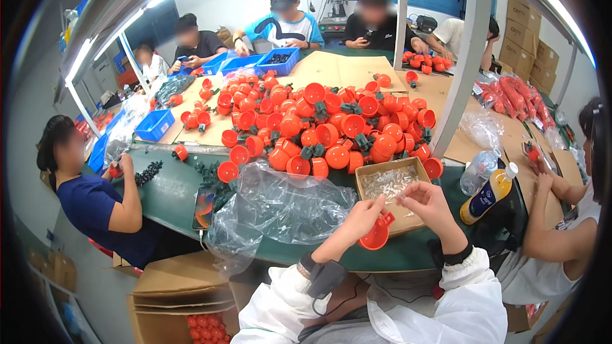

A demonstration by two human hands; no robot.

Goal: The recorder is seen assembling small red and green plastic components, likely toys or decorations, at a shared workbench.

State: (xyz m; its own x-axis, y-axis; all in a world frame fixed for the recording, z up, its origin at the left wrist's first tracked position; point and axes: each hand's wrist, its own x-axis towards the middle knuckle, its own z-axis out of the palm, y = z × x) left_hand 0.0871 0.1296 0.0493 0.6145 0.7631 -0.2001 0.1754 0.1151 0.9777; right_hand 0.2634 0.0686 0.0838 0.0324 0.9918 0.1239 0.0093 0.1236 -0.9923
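Hanging just below the fingertips of the left hand (357,218), a red cup (373,237) shows its hollow inside to the camera. The fingers of this hand are closed and grip the cup at its upper edge, so most of the cup lies below them and not in the palm. The right hand (430,205) is near, on the other side, with thumb and forefinger bent toward each other in a pinching shape; whether they meet, or hold some tiny piece, one cannot tell.

Behind both hands stands a cardboard box (364,182), and in it lie small pale pieces (390,185). To its left, a clear plastic bag (287,207) is spread on the green table (169,188), with a phone (203,209) beside it. To its right stand a yellow bottle (488,196) and a clear bottle (475,173). Farther away is a big pile of red cups (319,130), and beyond it, blue bins (278,62).
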